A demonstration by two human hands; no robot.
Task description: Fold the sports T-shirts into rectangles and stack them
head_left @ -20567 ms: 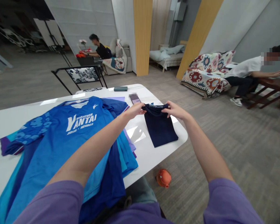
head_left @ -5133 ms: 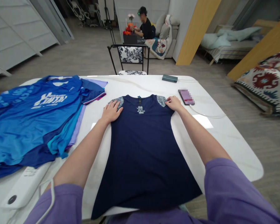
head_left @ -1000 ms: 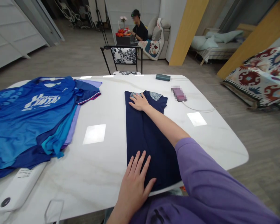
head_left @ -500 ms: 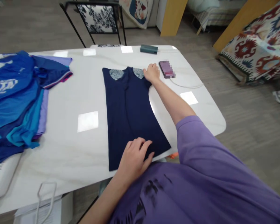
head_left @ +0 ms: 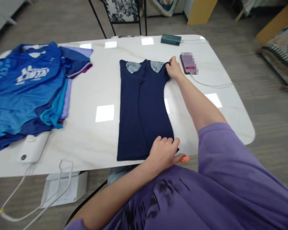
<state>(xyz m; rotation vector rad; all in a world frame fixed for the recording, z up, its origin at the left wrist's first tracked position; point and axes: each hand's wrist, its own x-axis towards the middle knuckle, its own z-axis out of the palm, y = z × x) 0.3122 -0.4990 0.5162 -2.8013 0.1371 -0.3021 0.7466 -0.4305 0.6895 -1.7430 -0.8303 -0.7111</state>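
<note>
A navy shirt (head_left: pixel 136 108) lies flat on the white table in front of me, one long edge running down its middle. Pale patterned fabric shows in two patches near its top. My right hand (head_left: pixel 174 67) pinches the shirt's top right corner, by the shoulder. At the lower right, my left hand (head_left: pixel 163 149) has its fingers curled over the side edge close to the hem. A small corner of cloth pokes out between its index finger and thumb. The palm hides part of the hem.
On the white table (head_left: pixel 96 140), a pile of blue and purple shirts (head_left: pixel 36 86) covers the left side. A white device (head_left: pixel 36 148) with a cable sits below it. Beyond my right hand are a phone (head_left: pixel 188 64) and a dark green cylinder (head_left: pixel 171 39). A chair (head_left: pixel 122 12) stands behind.
My left hand has moved right along the hem to the shirt's lower right side and curled over it. My right hand stays at the shoulder corner. The view has shifted left.
</note>
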